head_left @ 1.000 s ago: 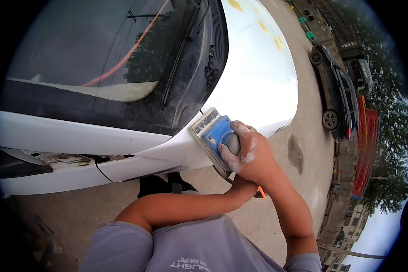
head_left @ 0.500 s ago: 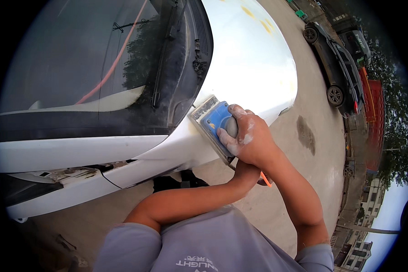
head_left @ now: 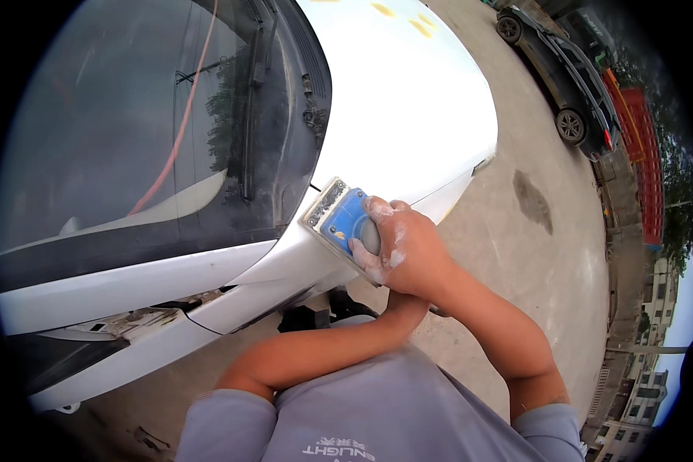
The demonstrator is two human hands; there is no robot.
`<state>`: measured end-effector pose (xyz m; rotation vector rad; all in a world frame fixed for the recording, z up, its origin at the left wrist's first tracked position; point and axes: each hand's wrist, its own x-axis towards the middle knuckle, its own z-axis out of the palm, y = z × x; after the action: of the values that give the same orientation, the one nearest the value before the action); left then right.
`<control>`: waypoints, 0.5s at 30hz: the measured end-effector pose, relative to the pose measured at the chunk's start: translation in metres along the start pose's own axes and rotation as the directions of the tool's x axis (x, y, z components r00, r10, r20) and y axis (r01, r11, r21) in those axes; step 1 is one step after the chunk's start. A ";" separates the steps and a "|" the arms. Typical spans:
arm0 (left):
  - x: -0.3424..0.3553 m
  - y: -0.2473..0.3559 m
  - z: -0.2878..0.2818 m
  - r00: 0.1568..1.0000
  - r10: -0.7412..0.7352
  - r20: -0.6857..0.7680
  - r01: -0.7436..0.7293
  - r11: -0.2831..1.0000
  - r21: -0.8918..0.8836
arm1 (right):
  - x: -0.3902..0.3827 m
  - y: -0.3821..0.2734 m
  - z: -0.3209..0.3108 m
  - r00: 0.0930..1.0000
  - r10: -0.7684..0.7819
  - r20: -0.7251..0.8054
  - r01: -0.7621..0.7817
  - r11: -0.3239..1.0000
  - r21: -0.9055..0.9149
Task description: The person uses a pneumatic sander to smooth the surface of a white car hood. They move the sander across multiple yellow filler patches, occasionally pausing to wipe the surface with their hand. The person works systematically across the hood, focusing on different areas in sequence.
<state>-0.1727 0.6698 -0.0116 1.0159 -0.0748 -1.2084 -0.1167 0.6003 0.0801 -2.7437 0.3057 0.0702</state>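
A sander with a blue top (head_left: 343, 212) and pale, dusty base lies on the white car's panel (head_left: 408, 108), beside the lower corner of the dark windshield (head_left: 131, 115). My right hand (head_left: 404, 246) is wrapped round the sander's grey knob, thumb and fingers smudged with white dust. Just beneath it is my left hand (head_left: 408, 308), its fingers mostly hidden behind my right hand and wrist, so what it holds is unclear. Yellowish patches mark the upper part of the white panel.
Concrete ground (head_left: 547, 292) runs along the right, with a dark wet stain. Beyond stand a black car (head_left: 570, 92), a red truck body (head_left: 651, 169), trees and buildings (head_left: 643, 393). My dark shoes (head_left: 343, 304) show below the car's edge.
The view has shifted, so the white car appears further left. The sander moved slightly right along the panel, then back a little, my right hand staying on it. An orange item below is now hidden.
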 end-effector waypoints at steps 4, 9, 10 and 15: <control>-0.003 -0.012 -0.006 0.999 -0.023 -0.023 0.025 0.993 0.114 | -0.008 -0.006 0.004 0.998 0.059 0.007 -0.059 0.998 0.014; 0.002 -0.050 -0.016 0.951 0.310 0.008 -0.293 0.891 0.346 | -0.027 0.002 0.027 0.993 0.051 -0.111 -0.049 0.999 0.017; 0.000 -0.042 -0.020 0.977 0.210 0.034 -0.208 0.911 0.355 | -0.028 0.003 0.030 0.990 0.065 -0.124 -0.063 0.998 0.022; -0.004 -0.057 -0.040 0.988 0.146 0.048 -0.154 0.921 0.358 | -0.042 -0.011 0.042 0.975 0.151 -0.160 -0.143 0.988 0.065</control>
<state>-0.1943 0.6978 -0.0714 1.2929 -0.3967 -1.0849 -0.1553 0.6343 0.0487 -2.6750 0.5485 -0.1249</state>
